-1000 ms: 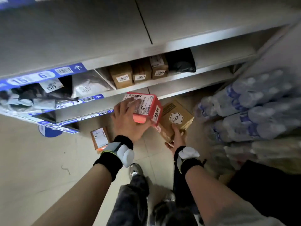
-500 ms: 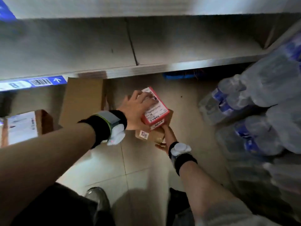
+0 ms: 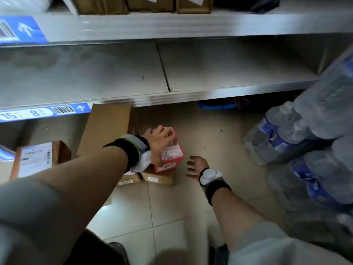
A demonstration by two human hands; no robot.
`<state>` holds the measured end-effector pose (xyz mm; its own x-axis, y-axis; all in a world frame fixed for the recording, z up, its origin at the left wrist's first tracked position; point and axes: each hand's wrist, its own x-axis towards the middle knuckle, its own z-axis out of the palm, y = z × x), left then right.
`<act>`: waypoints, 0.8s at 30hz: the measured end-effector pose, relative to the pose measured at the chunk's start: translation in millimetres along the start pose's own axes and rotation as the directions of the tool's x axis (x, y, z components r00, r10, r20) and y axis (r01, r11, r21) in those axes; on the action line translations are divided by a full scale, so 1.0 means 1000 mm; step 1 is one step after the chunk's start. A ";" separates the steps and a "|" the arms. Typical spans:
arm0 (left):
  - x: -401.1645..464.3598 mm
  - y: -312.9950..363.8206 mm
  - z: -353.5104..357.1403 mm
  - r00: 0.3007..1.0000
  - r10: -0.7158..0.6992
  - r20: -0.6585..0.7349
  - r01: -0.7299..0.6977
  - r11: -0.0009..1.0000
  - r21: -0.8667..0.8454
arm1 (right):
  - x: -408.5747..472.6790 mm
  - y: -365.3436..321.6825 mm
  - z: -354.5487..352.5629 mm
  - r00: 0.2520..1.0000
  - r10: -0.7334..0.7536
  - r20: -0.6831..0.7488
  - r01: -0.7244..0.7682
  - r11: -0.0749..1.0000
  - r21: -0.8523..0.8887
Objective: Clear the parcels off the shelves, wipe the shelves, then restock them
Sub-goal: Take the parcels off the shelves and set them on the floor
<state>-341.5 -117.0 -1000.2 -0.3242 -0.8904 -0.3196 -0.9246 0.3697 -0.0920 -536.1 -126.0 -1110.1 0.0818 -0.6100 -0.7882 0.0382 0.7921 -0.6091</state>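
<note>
The left hand (image 3: 158,139) curls its fingers over the small red cardboard parcel (image 3: 170,153), stacked on brown cardboard boxes (image 3: 158,177) on the tiled floor (image 3: 168,217) below the bare grey metal shelf (image 3: 114,73). The right hand (image 3: 196,167) hovers beside, fingers spread, holding nothing.

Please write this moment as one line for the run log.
phase: clearing | left hand: holds red parcel on brown boxes | right hand: open, free | shelf: bare
</note>
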 end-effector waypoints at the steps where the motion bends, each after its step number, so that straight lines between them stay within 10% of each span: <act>1: 0.003 0.001 0.001 1.000 0.003 0.029 -0.004 0.999 0.039 | -0.001 -0.007 0.002 1.000 -0.017 0.012 0.017 1.000 0.002; 11: 0.013 -0.015 -0.003 0.984 -0.080 0.157 0.077 0.997 0.026 | -0.006 -0.031 0.058 0.949 -0.287 0.130 0.315 0.870 -0.379; 20: 0.037 -0.026 -0.032 0.978 -0.062 0.200 0.120 0.949 -0.292 | -0.008 -0.055 0.065 0.895 -0.433 -0.105 0.389 0.874 -0.293; 24: 0.014 -0.003 -0.069 0.984 -0.157 0.089 0.173 0.681 -0.711 | -0.063 -0.076 0.047 0.969 -0.225 -0.100 0.222 0.974 -0.034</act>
<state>-357.3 -148.4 -939.1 -0.1558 -0.9103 -0.3835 -0.8284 -0.0910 0.5527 -497.0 -146.4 -1009.7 -0.0286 -0.7713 -0.6359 0.0215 0.6355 -0.7718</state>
